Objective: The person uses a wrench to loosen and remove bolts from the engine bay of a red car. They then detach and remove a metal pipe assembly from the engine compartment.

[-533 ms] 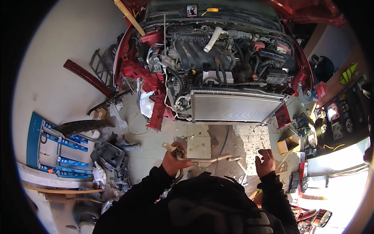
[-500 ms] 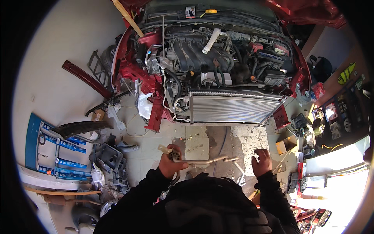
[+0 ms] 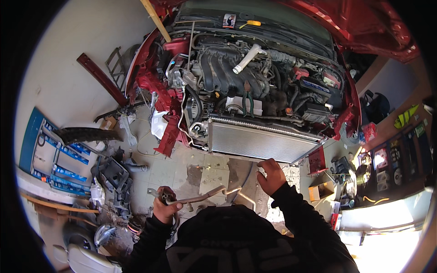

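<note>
A bent metal pipe (image 3: pixel 200 197) with a flanged fitting at one end is gripped in my left hand (image 3: pixel 163 210), its bare length running right across the front of my body. My right hand (image 3: pixel 270 177) holds nothing. Its fingers are apart and slightly curled, near the lower edge of the silver radiator (image 3: pixel 259 139); whether they touch it I cannot tell. Behind the radiator lies the car's engine (image 3: pixel 225 70), with a pale tube (image 3: pixel 247 60) resting on top. Green-handled pliers (image 3: pixel 248 101) lie just behind the radiator.
The red hood (image 3: pixel 364 27) is raised, with a wooden bar (image 3: pixel 156 20) at the left. A red metal rail (image 3: pixel 101 78) leans on the wall. Black plastic parts (image 3: pixel 116 175) lie on the left floor, a cardboard box (image 3: pixel 321 191) on the right. Shelves (image 3: pixel 391 159) stand further right.
My left hand has moved left with the pipe. My right hand has gone left and forward, up close to the radiator's lower edge. The whole view has turned slightly.
</note>
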Motion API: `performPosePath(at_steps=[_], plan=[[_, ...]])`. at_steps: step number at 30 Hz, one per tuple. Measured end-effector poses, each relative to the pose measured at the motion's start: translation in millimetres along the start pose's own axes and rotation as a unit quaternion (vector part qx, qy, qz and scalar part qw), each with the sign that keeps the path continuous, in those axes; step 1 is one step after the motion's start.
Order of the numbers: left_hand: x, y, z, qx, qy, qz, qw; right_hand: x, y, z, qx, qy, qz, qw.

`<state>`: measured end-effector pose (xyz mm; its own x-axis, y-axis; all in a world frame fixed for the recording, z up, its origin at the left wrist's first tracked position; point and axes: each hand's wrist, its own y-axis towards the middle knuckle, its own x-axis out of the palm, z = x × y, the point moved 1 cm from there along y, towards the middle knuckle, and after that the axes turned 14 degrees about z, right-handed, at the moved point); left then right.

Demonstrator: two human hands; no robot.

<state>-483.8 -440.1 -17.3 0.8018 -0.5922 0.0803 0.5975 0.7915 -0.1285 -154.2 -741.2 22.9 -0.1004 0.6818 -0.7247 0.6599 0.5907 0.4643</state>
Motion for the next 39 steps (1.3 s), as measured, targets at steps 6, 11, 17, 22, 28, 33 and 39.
performPosePath(at_steps=[6, 11, 17, 22, 28, 33, 39], plan=[[24.5, -39.2, 10.5, 0.018, 0.027, 0.086, 0.996, 0.2, 75.3, 24.0, -0.097, 0.044, -0.019, 0.994], [7.2, -72.4, 12.1, -0.012, -0.047, 0.188, 0.981, 24.3, 176.7, 14.4, -0.159, 0.090, -0.024, 0.983], [-48.2, -94.7, 8.7, 0.020, -0.033, 0.345, 0.938, 52.6, 318.1, 29.9, -0.197, 0.002, 0.036, 0.980], [-80.8, -103.8, -7.4, 0.006, -0.070, 0.398, 0.915, 51.8, 448.4, 68.9, -0.295, -0.212, 0.094, 0.927], [-80.7, -105.3, -36.7, 0.034, -0.069, 0.456, 0.887, 38.7, 563.3, 92.6, -0.284, -0.342, 0.151, 0.883], [-39.0, -89.0, -39.3, 0.062, -0.003, 0.492, 0.868, 47.4, 639.8, 95.6, -0.161, -0.298, 0.127, 0.932], [27.3, -68.3, -20.7, 0.044, -0.041, 0.537, 0.842, 92.6, 709.0, 102.1, -0.201, -0.290, 0.085, 0.932]])
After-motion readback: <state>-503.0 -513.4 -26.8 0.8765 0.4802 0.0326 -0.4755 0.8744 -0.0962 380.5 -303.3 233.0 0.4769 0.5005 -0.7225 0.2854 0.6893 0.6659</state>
